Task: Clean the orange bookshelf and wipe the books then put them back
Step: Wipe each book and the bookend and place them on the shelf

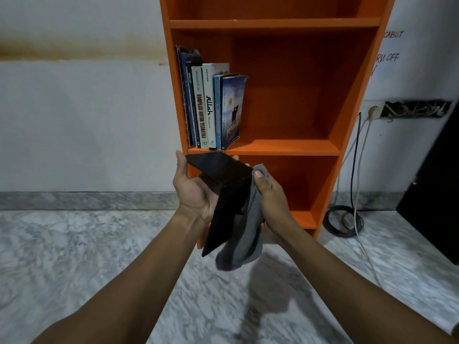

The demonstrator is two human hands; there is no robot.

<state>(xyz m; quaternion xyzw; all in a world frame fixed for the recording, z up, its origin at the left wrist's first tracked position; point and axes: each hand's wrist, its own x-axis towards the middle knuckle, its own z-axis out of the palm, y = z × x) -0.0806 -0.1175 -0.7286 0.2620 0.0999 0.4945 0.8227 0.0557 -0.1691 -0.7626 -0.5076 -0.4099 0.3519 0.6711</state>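
The orange bookshelf stands against the wall ahead of me. Several books stand upright at the left end of its middle shelf; the rest of that shelf is bare. In front of the lower shelf my left hand holds a black book from underneath, with the thumb over its top edge. My right hand grips a grey cloth and presses it against the book's right side. The cloth's loose end hangs down below the book.
A grey marbled floor spreads below. To the shelf's right, cables hang from a wall socket and coil on the floor. A black object stands at the far right edge.
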